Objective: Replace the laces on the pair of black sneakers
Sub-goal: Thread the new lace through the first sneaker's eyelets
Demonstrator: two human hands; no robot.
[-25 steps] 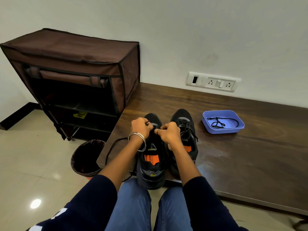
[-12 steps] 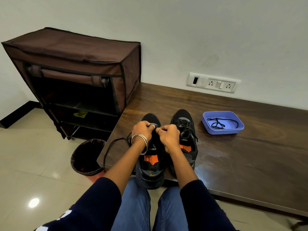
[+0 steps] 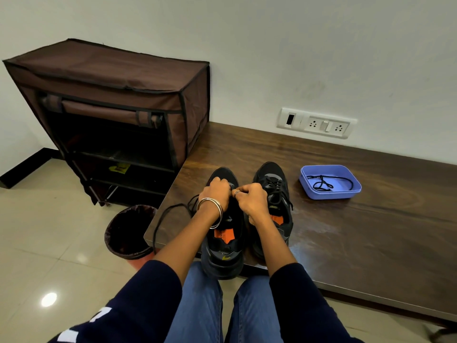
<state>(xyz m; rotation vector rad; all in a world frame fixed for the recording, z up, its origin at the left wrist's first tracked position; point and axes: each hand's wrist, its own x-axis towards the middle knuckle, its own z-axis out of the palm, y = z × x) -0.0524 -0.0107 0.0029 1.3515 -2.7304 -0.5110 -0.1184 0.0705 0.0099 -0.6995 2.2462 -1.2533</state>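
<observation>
On bench (image 3: 346,243), near edge: 2 sneakers side by side. Left hand (image 3: 216,191) and right hand (image 3: 251,199) curled, pinching lace (image 3: 168,214) at left sneaker (image 3: 222,256) toe eyelets. Best keep ends even, feed aglet straight, pull snug.

Two black sneakers stand side by side: left sneaker (image 3: 223,246) unlaced, lace (image 3: 164,219) trailing left; right sneaker (image 3: 275,191) laced.
</observation>
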